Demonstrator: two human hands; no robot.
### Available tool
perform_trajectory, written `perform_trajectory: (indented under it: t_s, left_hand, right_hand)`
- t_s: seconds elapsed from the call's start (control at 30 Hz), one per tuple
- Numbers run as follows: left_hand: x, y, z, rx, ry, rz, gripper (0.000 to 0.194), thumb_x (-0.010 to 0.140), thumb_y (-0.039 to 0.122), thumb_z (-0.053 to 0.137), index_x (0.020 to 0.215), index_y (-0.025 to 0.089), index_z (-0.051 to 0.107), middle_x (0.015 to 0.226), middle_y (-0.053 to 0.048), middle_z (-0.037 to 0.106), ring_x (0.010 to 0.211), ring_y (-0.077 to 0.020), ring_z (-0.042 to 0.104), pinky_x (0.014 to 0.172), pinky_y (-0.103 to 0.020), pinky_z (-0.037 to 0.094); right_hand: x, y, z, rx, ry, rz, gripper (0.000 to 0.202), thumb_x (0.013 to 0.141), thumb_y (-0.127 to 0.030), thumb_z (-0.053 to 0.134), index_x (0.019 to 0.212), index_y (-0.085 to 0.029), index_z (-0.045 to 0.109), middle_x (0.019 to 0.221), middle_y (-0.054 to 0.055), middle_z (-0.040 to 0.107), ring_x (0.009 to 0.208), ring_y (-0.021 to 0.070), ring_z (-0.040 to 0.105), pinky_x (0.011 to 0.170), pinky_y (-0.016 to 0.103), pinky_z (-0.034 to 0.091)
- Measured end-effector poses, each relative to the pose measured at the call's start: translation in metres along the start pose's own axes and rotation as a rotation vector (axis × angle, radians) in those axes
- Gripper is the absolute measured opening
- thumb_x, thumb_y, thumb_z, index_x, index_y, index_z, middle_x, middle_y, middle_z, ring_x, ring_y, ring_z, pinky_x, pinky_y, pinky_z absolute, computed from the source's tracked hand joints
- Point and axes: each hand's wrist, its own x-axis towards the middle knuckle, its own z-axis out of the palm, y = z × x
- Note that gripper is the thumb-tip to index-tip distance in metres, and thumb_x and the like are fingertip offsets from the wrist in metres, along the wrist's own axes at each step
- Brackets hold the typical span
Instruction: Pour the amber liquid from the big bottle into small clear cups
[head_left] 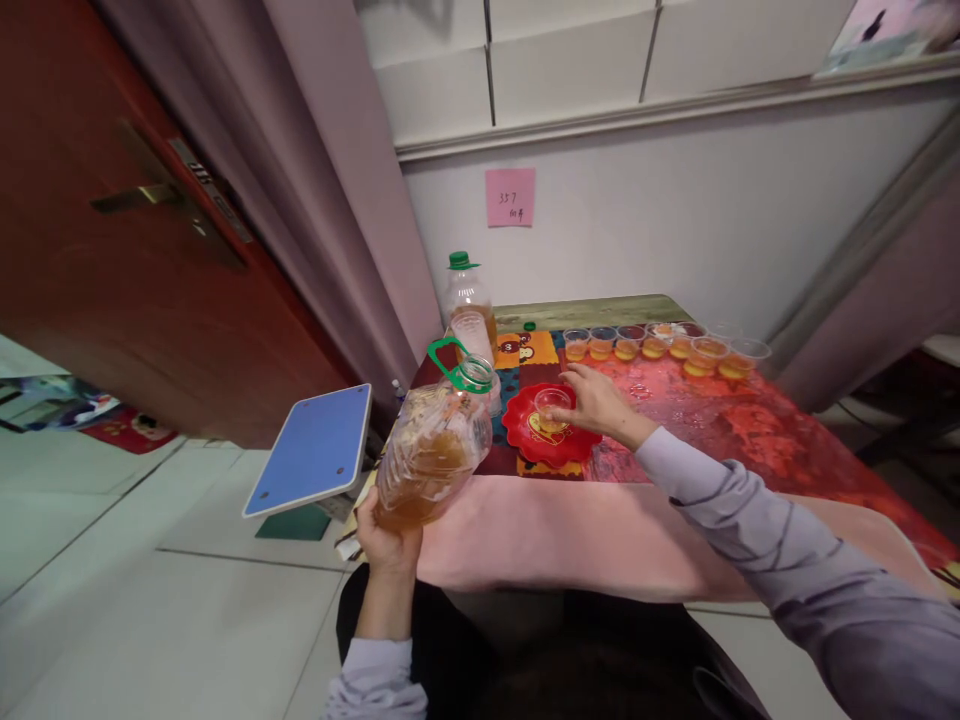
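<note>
My left hand (388, 532) supports a big clear plastic jug (439, 450) from below. The jug is tilted to the right, has a green handle and an uncapped mouth, and holds amber liquid. To the right, my right hand (600, 404) has its thumb and fingers around a small clear plastic cup (550, 404). That cup stands within a red scalloped plate (519, 442), apart from the jug's mouth. Whether the cup contains any liquid is hard to tell.
Several clear cups (630, 344) of amber liquid stand in rows at the table's back right. Behind the held jug is a second jug (472, 310) with a green cap. A loose green cap (529, 326) lies near the wall. A blue board (311, 445) is left of the table.
</note>
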Motion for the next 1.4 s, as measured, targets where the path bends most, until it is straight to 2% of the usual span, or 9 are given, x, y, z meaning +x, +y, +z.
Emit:
perform_trajectory:
  t_s: [0.17, 0.3, 0.47, 0.57, 0.7, 0.87, 1.0, 1.2, 1.4]
  left_hand:
    - [0.001, 0.002, 0.0, 0.029, -0.03, 0.012, 0.033, 0.078, 0.045, 0.071, 0.097, 0.02, 0.078, 0.1, -0.005, 0.078, 0.103, -0.026, 0.069, 0.099, -0.039, 0.052]
    - [0.002, 0.006, 0.004, 0.028, -0.025, 0.007, 0.029, 0.078, 0.043, 0.069, 0.096, 0.021, 0.077, 0.099, -0.003, 0.077, 0.103, -0.0248, 0.067, 0.101, -0.038, 0.05]
    - [0.004, 0.009, 0.008, 0.05, -0.018, 0.026, 0.02, 0.074, 0.038, 0.07, 0.088, 0.023, 0.073, 0.09, 0.0, 0.072, 0.097, -0.0223, 0.064, 0.101, -0.037, 0.048]
    - [0.003, 0.011, 0.01, 0.066, -0.027, 0.036, 0.018, 0.074, 0.038, 0.07, 0.085, 0.024, 0.071, 0.089, 0.001, 0.07, 0.095, -0.022, 0.062, 0.102, -0.038, 0.048]
    - [-0.001, 0.013, 0.013, 0.072, -0.012, 0.017, 0.019, 0.075, 0.039, 0.069, 0.088, 0.025, 0.072, 0.091, 0.0, 0.07, 0.097, -0.0226, 0.062, 0.106, -0.039, 0.047]
    - [-0.003, 0.017, 0.017, 0.051, 0.033, -0.015, 0.013, 0.074, 0.033, 0.069, 0.083, 0.023, 0.069, 0.09, 0.001, 0.071, 0.094, -0.0213, 0.061, 0.111, -0.038, 0.045]
    - [-0.003, 0.019, 0.018, 0.061, 0.051, -0.05, 0.019, 0.076, 0.036, 0.069, 0.089, 0.024, 0.073, 0.092, 0.002, 0.073, 0.098, -0.0212, 0.062, 0.113, -0.036, 0.044]
    - [-0.003, 0.019, 0.018, 0.116, 0.076, -0.021, 0.016, 0.074, 0.039, 0.07, 0.084, 0.026, 0.071, 0.086, 0.002, 0.071, 0.102, -0.0239, 0.063, 0.115, -0.038, 0.042]
    - [0.001, 0.021, 0.013, 0.14, 0.077, -0.026, 0.017, 0.073, 0.04, 0.074, 0.073, 0.027, 0.063, 0.079, 0.002, 0.066, 0.097, -0.025, 0.062, 0.123, -0.046, 0.036]
  right_hand:
    - [0.005, -0.013, 0.017, -0.021, -0.068, 0.046, 0.06, 0.08, -0.054, 0.089, 0.121, -0.013, 0.074, 0.163, 0.032, 0.05, 0.154, 0.0497, 0.046, 0.129, 0.076, 0.022]
    - [0.009, -0.023, 0.016, -0.01, -0.053, 0.039, 0.054, 0.078, -0.049, 0.091, 0.115, -0.013, 0.075, 0.163, 0.032, 0.051, 0.155, 0.0464, 0.046, 0.13, 0.076, 0.017]
    - [0.015, -0.013, 0.002, 0.121, 0.055, 0.048, 0.053, 0.078, -0.058, 0.09, 0.109, -0.017, 0.076, 0.164, 0.027, 0.052, 0.155, 0.0453, 0.046, 0.128, 0.078, 0.018]
    - [0.021, 0.014, -0.014, 0.178, 0.162, 0.073, 0.054, 0.082, -0.065, 0.084, 0.11, -0.019, 0.077, 0.161, 0.024, 0.055, 0.152, 0.0445, 0.049, 0.128, 0.074, 0.024]
    - [0.026, 0.074, -0.038, 0.027, 0.254, 0.159, 0.058, 0.083, -0.066, 0.08, 0.115, -0.017, 0.077, 0.159, 0.025, 0.055, 0.15, 0.0442, 0.049, 0.128, 0.067, 0.028]
    - [0.027, 0.153, -0.065, -0.263, 0.208, 0.248, 0.059, 0.085, -0.061, 0.078, 0.12, -0.013, 0.075, 0.159, 0.028, 0.053, 0.15, 0.0473, 0.044, 0.128, 0.072, 0.021]
    - [0.027, 0.197, -0.073, -0.313, 0.166, 0.372, 0.062, 0.085, -0.062, 0.075, 0.123, -0.012, 0.075, 0.159, 0.029, 0.053, 0.149, 0.0472, 0.043, 0.127, 0.075, 0.018]
    - [0.029, 0.23, -0.06, -0.28, 0.188, 0.422, 0.057, 0.083, -0.066, 0.072, 0.11, -0.017, 0.076, 0.158, 0.026, 0.054, 0.148, 0.0473, 0.041, 0.125, 0.078, 0.014]
    - [0.03, 0.239, -0.049, -0.292, 0.15, 0.479, 0.058, 0.087, -0.064, 0.069, 0.117, -0.015, 0.075, 0.165, 0.023, 0.048, 0.155, 0.0461, 0.034, 0.127, 0.077, 0.01]
